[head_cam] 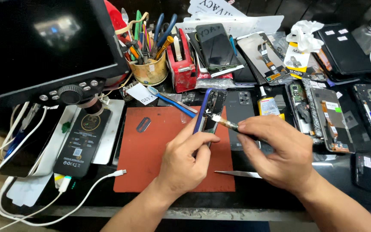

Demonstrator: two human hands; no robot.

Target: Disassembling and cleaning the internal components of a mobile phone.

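Red-brown work mat [151, 150] in the lower middle of the frame, mostly bare on its left half except for a small razor blade [143, 124]; best open room for moving. Black monitor [44, 38] filling the upper left, overhanging a dark device [82, 144] with a white cable [95, 180] plugged in. Crowded right side: stripped phones and loose screens [323, 116] edge to edge, little free space. Tool cup [151, 64] and red holder [181, 64] at upper centre, just behind the mat's far edge.

Opened phone [209, 111] with a blue frame, back cover off, insides exposed, held tilted on edge above the mat's upper right. Left hand [183, 161] clamped around its lower part, fingers curled. Right hand [275, 150] pinching a small brush [222, 121], bristle tip touching the phone's interior. By appearance mid-way: opened and being cleaned or dabbed, nothing reassembled yet. Tweezers [237, 174] lying on the mat's lower right edge, under the right hand, easy to knock.
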